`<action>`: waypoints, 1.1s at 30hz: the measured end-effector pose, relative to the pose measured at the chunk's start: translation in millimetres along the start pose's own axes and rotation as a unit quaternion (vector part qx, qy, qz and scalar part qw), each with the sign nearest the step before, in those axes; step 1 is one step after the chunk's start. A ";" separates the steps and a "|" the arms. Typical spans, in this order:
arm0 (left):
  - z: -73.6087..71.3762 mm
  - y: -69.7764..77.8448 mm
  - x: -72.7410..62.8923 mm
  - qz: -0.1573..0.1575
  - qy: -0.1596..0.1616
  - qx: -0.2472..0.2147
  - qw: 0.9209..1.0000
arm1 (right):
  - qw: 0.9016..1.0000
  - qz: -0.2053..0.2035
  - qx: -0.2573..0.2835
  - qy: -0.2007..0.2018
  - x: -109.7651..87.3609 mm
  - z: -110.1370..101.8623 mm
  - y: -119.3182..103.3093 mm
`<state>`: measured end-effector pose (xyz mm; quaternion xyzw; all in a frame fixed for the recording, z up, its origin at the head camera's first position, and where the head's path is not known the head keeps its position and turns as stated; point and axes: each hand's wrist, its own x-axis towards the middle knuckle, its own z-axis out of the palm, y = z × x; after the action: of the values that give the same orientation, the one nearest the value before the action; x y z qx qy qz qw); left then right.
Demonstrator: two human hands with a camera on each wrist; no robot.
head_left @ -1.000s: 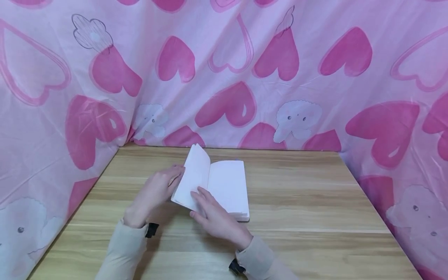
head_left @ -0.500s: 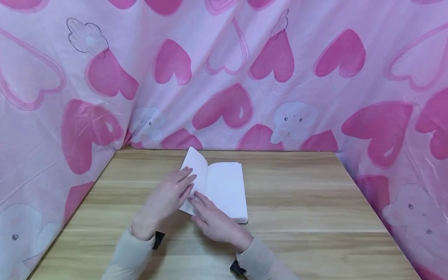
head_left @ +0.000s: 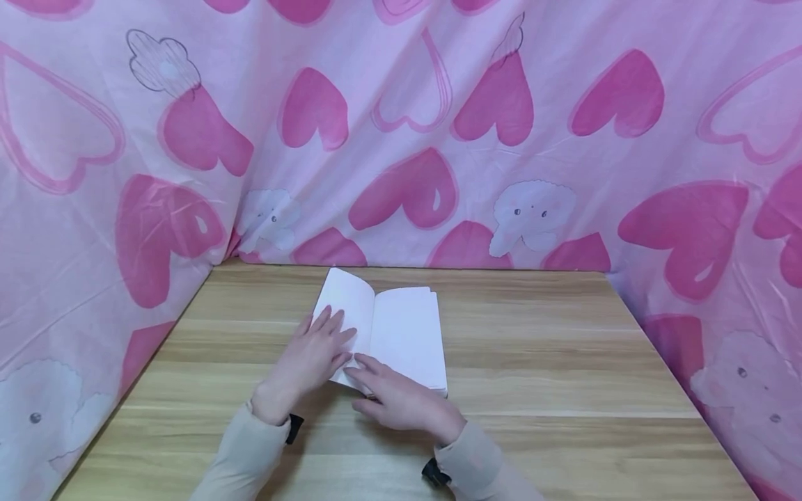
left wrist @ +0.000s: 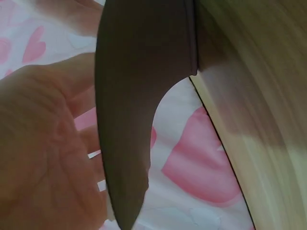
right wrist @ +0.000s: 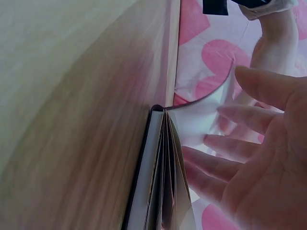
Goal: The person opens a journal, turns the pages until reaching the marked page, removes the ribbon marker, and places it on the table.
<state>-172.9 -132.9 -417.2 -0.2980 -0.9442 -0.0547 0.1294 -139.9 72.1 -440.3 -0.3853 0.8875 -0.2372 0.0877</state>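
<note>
A notebook (head_left: 406, 334) with blank white pages lies spread on the table. Its left side is raised from the tabletop; in the left wrist view the dark cover (left wrist: 136, 57) bends upward. My left hand (head_left: 305, 363) rests on the lower part of the left page, fingers straight and spread. Close to the lower end of the spine, my right hand (head_left: 404, 402) has its fingers extended over the page. In the right wrist view that hand's fingers reach toward the raised left page, beside the fanned inner pages (right wrist: 168, 163); whether they touch is unclear.
The wood-grain table (head_left: 551, 390) carries the notebook near its middle. Pink cloth (head_left: 401, 174) with hearts and cartoon figures hangs behind and along both sides. Each sleeve cuff has a small dark device (head_left: 434, 473) at the wrist.
My left hand has moved from the left cover's outer edge onto the left page. That side has tipped lower and leftward. My right hand has shifted slightly toward me and right.
</note>
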 end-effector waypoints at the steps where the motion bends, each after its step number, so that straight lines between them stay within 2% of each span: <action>1: 0.9 -0.1 -0.2 -0.002 -0.008 0.001 1.000 | 1.000 0.003 0.002 -0.004 -1.0 -1.0 1.1; 8: 2.7 0.6 0.0 -0.027 -0.040 -0.015 0.999 | 0.999 0.032 0.002 -0.026 -5.4 -12.3 13.2; 14: 3.0 -0.5 0.8 -0.039 -0.059 -0.026 0.997 | 0.998 0.054 -0.019 -0.013 -9.6 -21.9 23.4; 20: 3.3 -0.7 2.1 -0.061 -0.092 -0.043 0.993 | 0.995 0.101 -0.003 -0.015 -15.3 -26.4 36.5; 33: 5.8 -2.1 2.2 -0.079 -0.111 -0.065 0.988 | 0.993 0.106 -0.020 -0.040 -17.6 -26.2 59.4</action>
<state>-177.1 -132.4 -422.2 -0.2342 -0.9678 -0.0922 -0.0010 -174.8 129.2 -446.9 -0.2997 0.9238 -0.1926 0.1403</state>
